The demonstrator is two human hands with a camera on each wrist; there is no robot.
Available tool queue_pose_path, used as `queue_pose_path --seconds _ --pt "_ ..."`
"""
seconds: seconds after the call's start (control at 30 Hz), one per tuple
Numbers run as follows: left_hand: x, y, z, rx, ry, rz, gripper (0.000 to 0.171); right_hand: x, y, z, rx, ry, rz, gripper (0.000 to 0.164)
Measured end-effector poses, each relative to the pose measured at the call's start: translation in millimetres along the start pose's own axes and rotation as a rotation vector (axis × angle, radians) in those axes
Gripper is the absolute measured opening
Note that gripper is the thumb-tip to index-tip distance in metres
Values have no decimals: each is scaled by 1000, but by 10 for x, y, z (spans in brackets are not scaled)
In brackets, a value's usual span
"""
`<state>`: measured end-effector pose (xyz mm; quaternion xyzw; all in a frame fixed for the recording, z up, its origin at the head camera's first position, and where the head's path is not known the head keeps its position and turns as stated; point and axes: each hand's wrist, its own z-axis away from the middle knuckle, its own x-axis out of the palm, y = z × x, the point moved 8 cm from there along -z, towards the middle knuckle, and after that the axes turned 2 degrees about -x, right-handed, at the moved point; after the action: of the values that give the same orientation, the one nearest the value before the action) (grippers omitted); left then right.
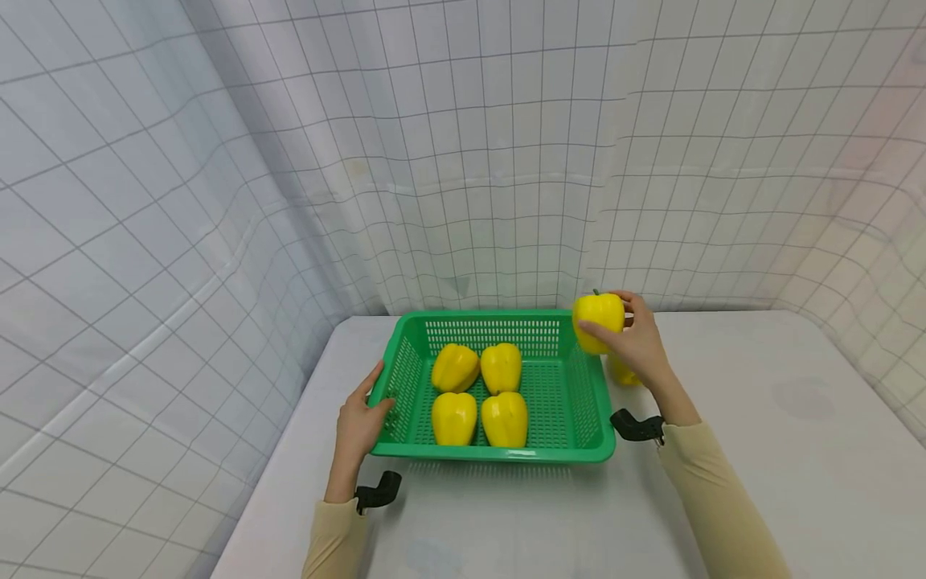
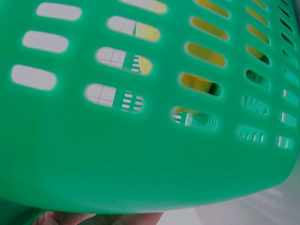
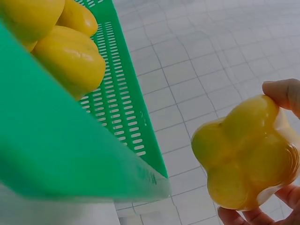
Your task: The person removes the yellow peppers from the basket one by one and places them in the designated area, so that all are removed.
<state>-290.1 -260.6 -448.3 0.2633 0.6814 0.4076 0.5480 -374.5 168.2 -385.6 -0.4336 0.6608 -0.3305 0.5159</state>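
- Holding a yellow bell pepper (image 1: 599, 318), the right grip (image 1: 642, 342) is closed around its sides, thumb across the near face, fingers behind. The stem points up; the lobed base shows in the right wrist view. Side contact likely suits the smooth, rounded skin.
- Position of the held pepper: raised near the far right corner of the green basket (image 1: 492, 453). The right wrist view shows a gap between it and the rim. The height presumably keeps it from knocking the edge.
- Left grip (image 1: 360, 418): closed on the basket's left side, thumb over the inside, fingers along the outside. Judged to be a steadying hold, since so light-looking a basket could slide.
- Contents: four peppers (image 1: 454, 420), two by two, toward the left and middle. The grouping leaves bare floor on the side nearest the right grip.
- A further pepper (image 1: 624, 372) sits on the counter (image 1: 731, 418), right of the basket, mostly hidden. Contact with the basket cannot be determined.
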Motion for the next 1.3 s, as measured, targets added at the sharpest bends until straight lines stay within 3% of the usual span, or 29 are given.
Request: queue_pose_path --seconds 0.37,0.6,0.97,1.3 --pt "-2 21 -2 13 2 2 62 -354 243 44 22 202 -37 78" --pt "2 14 -12 8 -1 -6 63 -546 391 72 60 275 -29 78" --pt "-4 -7 -6 10 8 -9 63 -727 660 126 140 332 -15 81" --pt "3 -6 -13 13 4 -12 63 -777 897 156 191 297 50 84"
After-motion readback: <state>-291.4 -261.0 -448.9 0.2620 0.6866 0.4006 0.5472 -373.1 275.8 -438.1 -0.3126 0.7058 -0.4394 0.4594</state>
